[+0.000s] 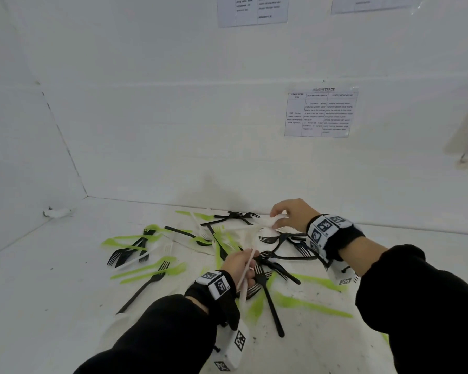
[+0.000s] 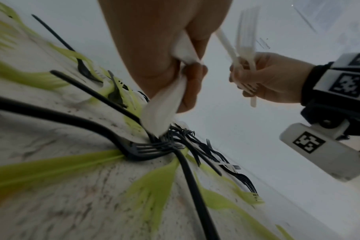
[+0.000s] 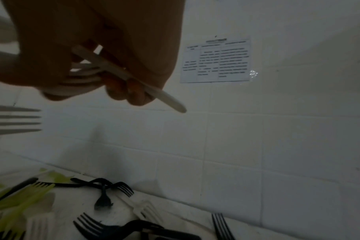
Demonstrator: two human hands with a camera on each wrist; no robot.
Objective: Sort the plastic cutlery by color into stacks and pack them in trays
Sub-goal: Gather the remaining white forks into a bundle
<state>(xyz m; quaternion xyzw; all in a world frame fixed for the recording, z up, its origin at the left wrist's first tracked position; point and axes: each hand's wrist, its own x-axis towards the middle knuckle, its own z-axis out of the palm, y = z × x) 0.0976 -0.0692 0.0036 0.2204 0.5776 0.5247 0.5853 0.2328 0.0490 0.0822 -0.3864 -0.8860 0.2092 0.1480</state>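
Note:
A jumble of plastic forks lies on the white counter (image 1: 52, 292): black forks (image 1: 271, 292), lime-green forks (image 1: 146, 271) and a few white forks (image 1: 143, 257). My left hand (image 1: 250, 263) is low over the middle of the pile and grips a bunch of white forks (image 1: 243, 283), which also show as white forks (image 2: 164, 110) under the left hand (image 2: 187, 73). My right hand (image 1: 277, 215) is raised near the back wall and holds more white forks (image 1: 278, 220). The right hand (image 3: 117, 78) has its fingers curled round white fork handles (image 3: 134, 79).
A tiled white wall rises right behind the pile, with a printed sheet (image 1: 320, 112) taped to it. A side wall closes the counter on the left (image 1: 25, 157). Black forks (image 3: 102, 191) lie close to the wall's foot. No tray is in view.

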